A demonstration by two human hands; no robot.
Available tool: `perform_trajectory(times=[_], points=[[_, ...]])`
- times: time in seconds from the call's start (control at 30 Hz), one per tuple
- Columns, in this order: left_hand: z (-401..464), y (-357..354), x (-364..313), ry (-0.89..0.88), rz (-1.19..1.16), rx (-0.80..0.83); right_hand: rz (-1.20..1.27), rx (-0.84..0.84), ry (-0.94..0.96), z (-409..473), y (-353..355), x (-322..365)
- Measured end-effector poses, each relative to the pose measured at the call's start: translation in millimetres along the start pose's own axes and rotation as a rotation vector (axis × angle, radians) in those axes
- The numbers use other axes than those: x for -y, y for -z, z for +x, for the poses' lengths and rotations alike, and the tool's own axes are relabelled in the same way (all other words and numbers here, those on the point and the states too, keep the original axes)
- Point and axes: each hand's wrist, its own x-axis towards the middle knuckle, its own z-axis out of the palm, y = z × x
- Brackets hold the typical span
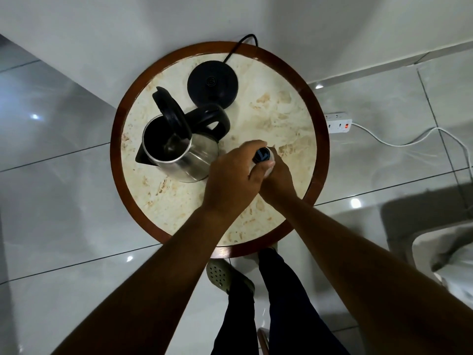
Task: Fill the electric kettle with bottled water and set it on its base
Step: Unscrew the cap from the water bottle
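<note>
Kettle (179, 147), just one, stands on the round surface (294, 119) with its lid (171, 111) tipped up, off its one black base (212, 84), which sits just beside it toward the wall. One bottle (266, 162) stands upright to the kettle's right. My left hand (230, 175) pinches its blue cap (262, 155); my right hand (277, 180) wraps around the bottle's body below.

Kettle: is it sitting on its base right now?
No. The kettle stands on the table beside the empty base, lid open.
</note>
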Motion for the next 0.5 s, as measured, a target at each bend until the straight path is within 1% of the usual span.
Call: perform_trajectory(times=[0.13, 0.2, 0.27, 0.33, 0.43, 0.5], points=[[0.3, -7.0, -5.6, 0.173, -0.003, -0.155, -0.115, 0.018, 0.053, -3.4, -3.6, 6.9], [0.7, -7.6, -8.0, 0.21, -0.035, -0.218, -0.119, 0.003, 0.05, -5.3, -3.8, 7.6], [-0.5, -3.9, -7.5, 0.254, -0.136, -0.281, -0.103, 0.038, 0.071, -4.0, -2.1, 7.0], [-7.5, 5.6, -2.0, 0.337, -0.237, -0.356, -0.109, 0.07, 0.08, -4.3, -1.2, 5.8], [-31.5, 26.4, 20.6, 0.467, -0.204, -0.376, -0.101, 0.051, 0.057, -12.9, 3.1, 14.0], [-50.8, 43.3, 40.7, 0.546, -0.173, -0.367, -0.074, 0.144, 0.062, -17.1, 5.0, 29.8]])
